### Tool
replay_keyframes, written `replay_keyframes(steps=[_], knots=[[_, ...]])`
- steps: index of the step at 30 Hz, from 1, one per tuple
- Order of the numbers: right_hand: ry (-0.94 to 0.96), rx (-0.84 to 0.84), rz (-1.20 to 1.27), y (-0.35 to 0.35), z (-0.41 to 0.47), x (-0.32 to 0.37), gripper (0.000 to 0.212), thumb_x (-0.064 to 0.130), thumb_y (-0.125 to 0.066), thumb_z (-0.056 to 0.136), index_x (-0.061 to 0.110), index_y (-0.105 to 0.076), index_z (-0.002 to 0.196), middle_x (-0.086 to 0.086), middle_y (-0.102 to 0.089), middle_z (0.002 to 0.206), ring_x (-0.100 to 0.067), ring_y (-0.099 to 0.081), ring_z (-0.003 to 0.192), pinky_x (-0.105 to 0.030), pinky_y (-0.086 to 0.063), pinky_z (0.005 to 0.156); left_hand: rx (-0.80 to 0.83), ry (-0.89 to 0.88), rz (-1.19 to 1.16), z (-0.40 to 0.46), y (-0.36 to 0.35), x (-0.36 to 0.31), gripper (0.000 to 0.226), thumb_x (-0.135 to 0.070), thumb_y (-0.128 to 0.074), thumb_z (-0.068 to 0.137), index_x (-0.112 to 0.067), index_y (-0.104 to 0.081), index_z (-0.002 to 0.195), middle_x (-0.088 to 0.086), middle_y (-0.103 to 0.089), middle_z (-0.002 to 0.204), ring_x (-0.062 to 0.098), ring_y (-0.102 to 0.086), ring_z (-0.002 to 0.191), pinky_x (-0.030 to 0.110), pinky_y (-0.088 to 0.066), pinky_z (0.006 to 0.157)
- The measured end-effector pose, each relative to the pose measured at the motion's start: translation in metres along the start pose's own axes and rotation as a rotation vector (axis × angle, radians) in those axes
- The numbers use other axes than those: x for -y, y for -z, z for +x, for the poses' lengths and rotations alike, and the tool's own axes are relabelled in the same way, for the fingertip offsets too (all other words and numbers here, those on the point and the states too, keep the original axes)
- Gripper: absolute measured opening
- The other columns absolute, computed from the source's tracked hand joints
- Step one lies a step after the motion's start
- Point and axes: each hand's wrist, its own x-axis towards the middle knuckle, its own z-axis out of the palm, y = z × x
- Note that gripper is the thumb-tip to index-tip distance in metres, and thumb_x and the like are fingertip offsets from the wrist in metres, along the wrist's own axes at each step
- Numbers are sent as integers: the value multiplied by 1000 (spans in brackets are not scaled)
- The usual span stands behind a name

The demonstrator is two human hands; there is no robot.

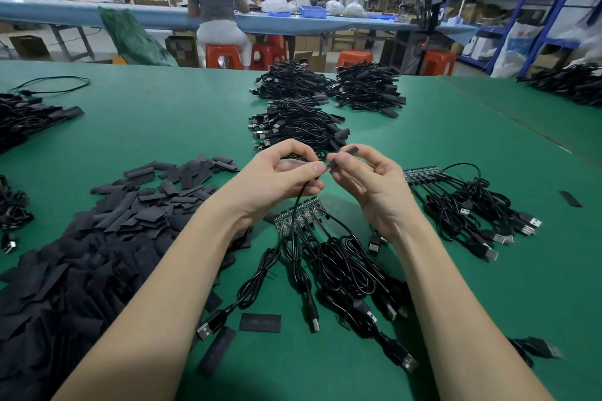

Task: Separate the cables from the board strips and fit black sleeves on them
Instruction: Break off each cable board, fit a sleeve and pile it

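black cable [294, 215] hanging from fingers, black sleeve [351, 151] pinched above

Bright, even overhead light; soft shadows; wide-angle bending at the edges.

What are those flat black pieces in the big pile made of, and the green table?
The black sleeves look like thin matte plastic or rubbery tubing pressed flat: dull, no shine, soft creases. The table seems covered with a smooth green mat, maybe rubber or vinyl, with a faint sheen and a seam at the right.
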Motion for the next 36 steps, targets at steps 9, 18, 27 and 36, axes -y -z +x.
replay_keyframes(steps=[9,18,27,36], knots=[[-15,-115,5,7,4,-5,23,15,-82,73,6,-73,92,-11,-77,89,-13,-72,79,-19,-57,75,-41,-169,316,0,0,2,10,-4,-80,82,-9,-74,88,10,-77,80,19,-74,73,23,-58,73],[-38,-63,4,3,6,-9,18,20,-85,69,12,-79,84,-12,-77,91,-14,-72,79,-19,-57,75,-55,-253,361,0,-2,4,9,-2,-79,83,-4,-75,91,8,-77,77,16,-73,71,19,-55,71],[-42,-77,61,2,6,-12,19,16,-80,75,7,-76,91,-10,-76,88,-14,-72,75,-19,-58,72,-82,-316,354,2,-6,5,11,-3,-79,84,-5,-76,94,7,-77,82,23,-75,78,28,-59,80],[46,-149,15,-5,5,-18,37,17,-84,73,15,-74,109,-18,-77,91,-20,-72,76,-24,-59,76,-155,-280,282,8,-7,16,14,-6,-82,81,-15,-72,86,7,-77,78,23,-76,75,27,-59,75]])
